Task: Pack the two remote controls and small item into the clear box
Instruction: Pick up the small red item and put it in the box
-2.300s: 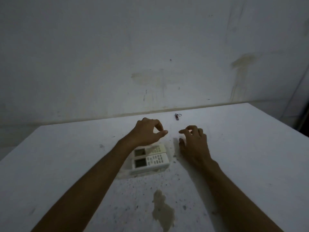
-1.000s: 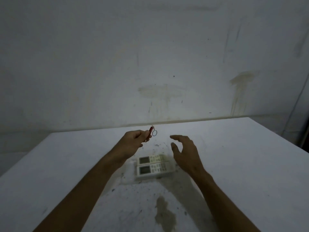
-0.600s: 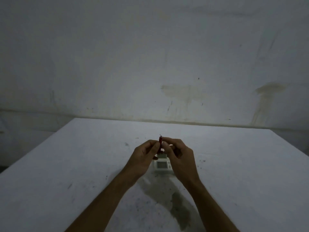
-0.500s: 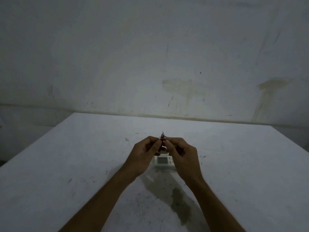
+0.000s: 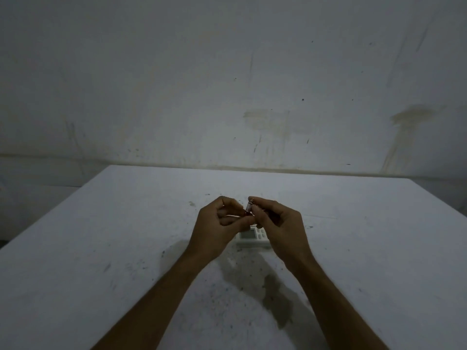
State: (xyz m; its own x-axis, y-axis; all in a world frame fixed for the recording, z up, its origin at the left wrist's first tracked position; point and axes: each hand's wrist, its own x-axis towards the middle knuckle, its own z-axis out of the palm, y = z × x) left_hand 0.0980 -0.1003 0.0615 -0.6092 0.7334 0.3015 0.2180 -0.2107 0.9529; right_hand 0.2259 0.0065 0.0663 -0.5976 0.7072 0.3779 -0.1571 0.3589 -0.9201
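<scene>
both hands are meeting above the middle of the white table [image 5: 101, 248], fingertips almost touching. the left hand [image 5: 214, 228] is curling its fingers in tight, thumb and forefinger pinching the lower, reddish end of the small item [image 5: 248, 209]. the right hand [image 5: 280, 223] is pinching the item's upper, silvery end between thumb and forefinger, with the other fingers folding loosely under the palm. the item is standing nearly upright between the two grips, raised off the table; it is too small and dim to make out more.

a white remote [image 5: 252, 236] is lying flat on the table just behind and below the hands, its small screen showing between the wrists; the hands are covering the rest, so i cannot tell whether a second one is lying alongside. a dark stain [image 5: 276, 296] is sitting on the table between the forearms. a stained wall [image 5: 227, 84] is rising behind.
</scene>
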